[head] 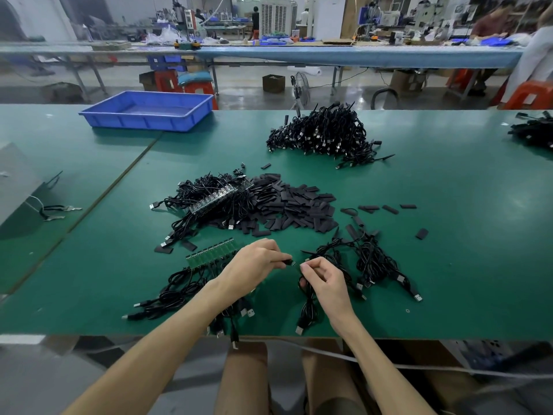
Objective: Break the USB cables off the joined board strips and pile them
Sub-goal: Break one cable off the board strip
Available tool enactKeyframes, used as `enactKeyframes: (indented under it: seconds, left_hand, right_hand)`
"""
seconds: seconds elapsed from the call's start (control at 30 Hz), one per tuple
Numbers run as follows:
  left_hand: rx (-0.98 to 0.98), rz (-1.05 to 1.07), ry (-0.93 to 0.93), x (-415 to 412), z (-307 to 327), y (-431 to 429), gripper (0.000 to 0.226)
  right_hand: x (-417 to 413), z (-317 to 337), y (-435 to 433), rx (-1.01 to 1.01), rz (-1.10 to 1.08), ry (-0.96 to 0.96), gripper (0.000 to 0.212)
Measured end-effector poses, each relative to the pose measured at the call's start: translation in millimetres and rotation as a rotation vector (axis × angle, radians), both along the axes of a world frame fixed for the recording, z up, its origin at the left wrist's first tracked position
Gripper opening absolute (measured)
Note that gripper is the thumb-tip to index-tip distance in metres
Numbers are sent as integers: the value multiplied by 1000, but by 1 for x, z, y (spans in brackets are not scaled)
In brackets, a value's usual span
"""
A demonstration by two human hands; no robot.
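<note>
Left hand and right hand pinch one USB cable; unbroken board strips lie leftward, a seemingly finished pile beyond.

We counted two joined board strips, a near strip and a far strip, and one blue tray. We found three separate cable piles: far pile, near pile, edge pile. The black sleeves were beyond our counting.

I see tray at tabletop's far-left corner, cable pile behind centre. Sleeve heap mid-tabletop. Board strip near front edge (loose cables to its right).
</note>
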State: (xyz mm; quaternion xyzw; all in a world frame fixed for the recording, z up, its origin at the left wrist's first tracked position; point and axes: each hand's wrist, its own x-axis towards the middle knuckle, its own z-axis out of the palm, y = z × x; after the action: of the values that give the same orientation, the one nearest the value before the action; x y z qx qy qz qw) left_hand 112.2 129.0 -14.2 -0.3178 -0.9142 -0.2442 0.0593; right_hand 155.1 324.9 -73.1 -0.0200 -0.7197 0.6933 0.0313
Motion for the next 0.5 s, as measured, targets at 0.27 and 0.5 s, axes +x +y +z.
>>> enactKeyframes:
  seconds: [0.27,0.5]
  left_hand:
    - [-177,-100,105,6,8,-3,31]
    - [-226,-195,147,9,12,-9,55]
  right_hand:
    - [0,0,1,24,46,12,14]
    - [-1,-1,2,65,43,3,14]
